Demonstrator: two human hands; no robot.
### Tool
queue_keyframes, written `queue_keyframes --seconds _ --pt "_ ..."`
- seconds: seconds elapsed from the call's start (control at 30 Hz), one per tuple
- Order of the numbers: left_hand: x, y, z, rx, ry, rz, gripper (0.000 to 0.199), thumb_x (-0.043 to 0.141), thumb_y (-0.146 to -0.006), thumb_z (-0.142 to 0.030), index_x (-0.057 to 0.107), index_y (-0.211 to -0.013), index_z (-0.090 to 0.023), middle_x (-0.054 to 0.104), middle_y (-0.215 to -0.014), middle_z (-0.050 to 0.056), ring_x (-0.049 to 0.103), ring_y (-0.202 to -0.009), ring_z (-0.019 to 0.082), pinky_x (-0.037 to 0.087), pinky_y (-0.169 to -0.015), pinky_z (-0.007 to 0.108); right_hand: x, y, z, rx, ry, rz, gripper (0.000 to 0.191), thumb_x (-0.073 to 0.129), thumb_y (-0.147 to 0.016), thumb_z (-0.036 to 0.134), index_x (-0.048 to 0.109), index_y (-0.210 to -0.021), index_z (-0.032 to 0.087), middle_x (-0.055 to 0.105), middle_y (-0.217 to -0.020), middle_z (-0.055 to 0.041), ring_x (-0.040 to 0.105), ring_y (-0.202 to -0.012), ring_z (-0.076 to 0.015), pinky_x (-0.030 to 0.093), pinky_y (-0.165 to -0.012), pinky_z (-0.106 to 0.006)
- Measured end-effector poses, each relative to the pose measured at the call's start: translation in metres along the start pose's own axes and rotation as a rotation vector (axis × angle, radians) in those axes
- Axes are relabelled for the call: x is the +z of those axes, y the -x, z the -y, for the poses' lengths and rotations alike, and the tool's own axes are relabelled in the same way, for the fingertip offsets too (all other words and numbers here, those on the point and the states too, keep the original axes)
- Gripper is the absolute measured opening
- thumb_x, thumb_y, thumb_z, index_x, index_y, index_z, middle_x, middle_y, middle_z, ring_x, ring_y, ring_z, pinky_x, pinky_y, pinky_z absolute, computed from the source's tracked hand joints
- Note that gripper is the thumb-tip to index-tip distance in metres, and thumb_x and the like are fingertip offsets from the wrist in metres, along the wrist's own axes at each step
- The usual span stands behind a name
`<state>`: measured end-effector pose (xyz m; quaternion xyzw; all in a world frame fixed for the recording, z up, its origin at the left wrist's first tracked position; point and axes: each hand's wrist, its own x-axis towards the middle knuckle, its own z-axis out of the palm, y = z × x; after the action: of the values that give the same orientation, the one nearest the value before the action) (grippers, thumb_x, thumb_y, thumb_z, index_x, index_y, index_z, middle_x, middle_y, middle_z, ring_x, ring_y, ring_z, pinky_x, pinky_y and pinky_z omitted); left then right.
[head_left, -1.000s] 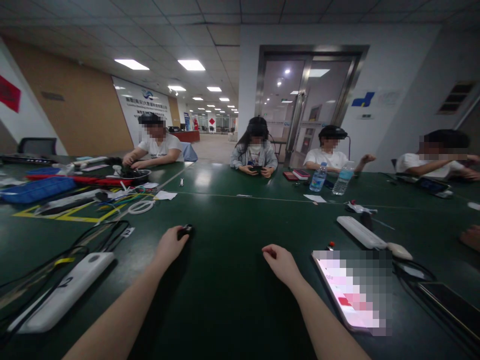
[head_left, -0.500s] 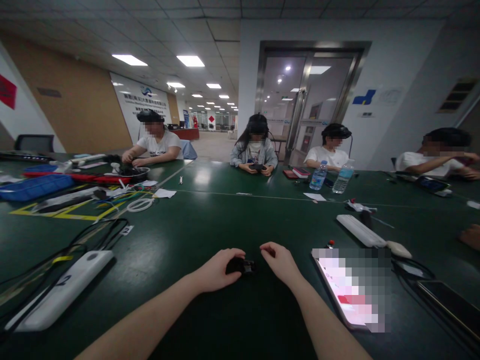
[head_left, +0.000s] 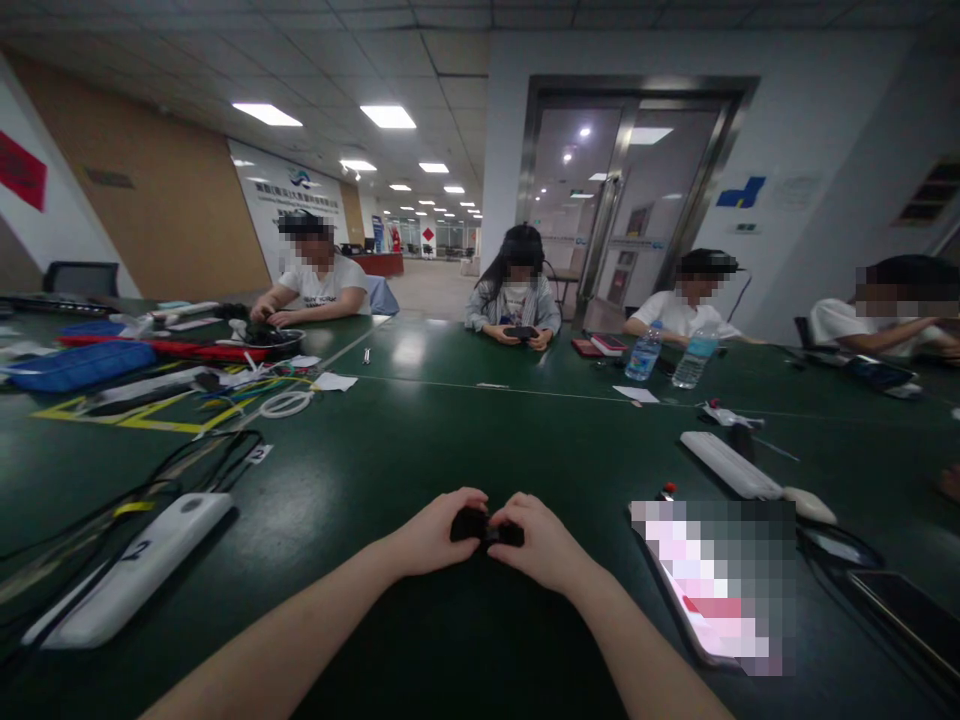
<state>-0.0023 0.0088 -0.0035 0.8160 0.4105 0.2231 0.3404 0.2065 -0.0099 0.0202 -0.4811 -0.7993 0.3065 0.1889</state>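
Note:
Low in the middle of the view, a small black object [head_left: 491,532] lies between my two hands over the dark green table [head_left: 420,440]. My left hand [head_left: 442,530] curves its thumb and fingers round the object's left end. My right hand [head_left: 536,538] grips the right end the same way, thumb toward me. The fingertips of both hands are close together. What the object is cannot be made out; the hands hide its ends.
A lit phone [head_left: 697,590] lies right of my right arm, with a white power strip [head_left: 731,465] behind it. Another white strip [head_left: 135,570] and cables are at left. Two bottles [head_left: 643,352] stand farther back. Several people sit across the table.
My right hand has moved left and closed on the black object's right end. My left hand keeps its hold. The view has shifted slightly.

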Motion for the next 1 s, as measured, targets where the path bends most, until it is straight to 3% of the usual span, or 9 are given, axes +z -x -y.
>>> queue_keyframes --seconds 0.13,0.27,0.33,0.5,0.77,1.0 --pt "0.000 -0.001 0.003 0.024 0.027 0.015 0.051 0.062 -0.074 -0.022 0.046 -0.122 -0.023 0.056 -0.120 0.005 0.051 -0.113 0.020 0.037 -0.101 0.040 0.000 -0.006 -0.005 0.021 -0.206 -0.161 0.015 0.063 -0.074 0.031 0.064 -0.086 0.022 0.058 -0.091 -0.0016 0.053 -0.083 -0.0168 0.042 -0.074 -0.030" --pt "0.000 -0.001 0.006 -0.007 0.053 0.030 0.054 0.062 -0.075 -0.024 0.044 -0.125 -0.024 0.056 -0.121 0.006 0.050 -0.114 0.020 0.038 -0.100 0.042 -0.009 -0.012 -0.027 0.223 -0.708 -0.557 0.029 0.064 -0.071 0.042 0.062 -0.091 0.021 0.061 -0.086 -0.0017 0.054 -0.076 -0.0158 0.042 -0.066 -0.027" --pt "-0.001 0.000 0.005 -0.028 0.046 0.041 0.053 0.062 -0.076 -0.026 0.044 -0.126 -0.025 0.055 -0.122 0.005 0.049 -0.115 0.021 0.038 -0.100 0.041 -0.012 -0.014 -0.040 0.346 -0.936 -0.645 0.031 0.068 -0.067 0.043 0.063 -0.089 0.021 0.060 -0.081 -0.0009 0.053 -0.068 -0.0139 0.041 -0.058 -0.025" --pt "-0.002 0.001 0.003 -0.027 0.019 0.044 0.051 0.061 -0.077 -0.027 0.045 -0.125 -0.025 0.054 -0.123 0.005 0.049 -0.116 0.020 0.039 -0.100 0.040 -0.011 -0.016 -0.057 0.511 -1.158 -0.631 0.025 0.075 -0.063 0.035 0.064 -0.078 0.019 0.058 -0.075 0.0008 0.050 -0.059 -0.0089 0.041 -0.052 -0.021" --pt "0.000 0.000 0.005 0.006 0.019 0.034 0.047 0.061 -0.076 -0.025 0.049 -0.122 -0.024 0.054 -0.123 0.005 0.051 -0.112 0.020 0.041 -0.098 0.038 -0.012 -0.015 -0.053 0.500 -1.181 -0.599 0.021 0.076 -0.064 0.030 0.065 -0.077 0.018 0.058 -0.073 0.0008 0.050 -0.058 -0.0074 0.043 -0.051 -0.019" --pt "-0.001 0.000 0.002 0.008 0.019 0.018 0.046 0.060 -0.074 -0.022 0.050 -0.119 -0.023 0.054 -0.121 0.005 0.051 -0.111 0.019 0.040 -0.098 0.036 -0.008 -0.019 -0.067 0.472 -1.185 -0.584 0.023 0.077 -0.063 0.030 0.066 -0.080 0.019 0.059 -0.075 0.0003 0.051 -0.058 -0.0078 0.044 -0.049 -0.019"
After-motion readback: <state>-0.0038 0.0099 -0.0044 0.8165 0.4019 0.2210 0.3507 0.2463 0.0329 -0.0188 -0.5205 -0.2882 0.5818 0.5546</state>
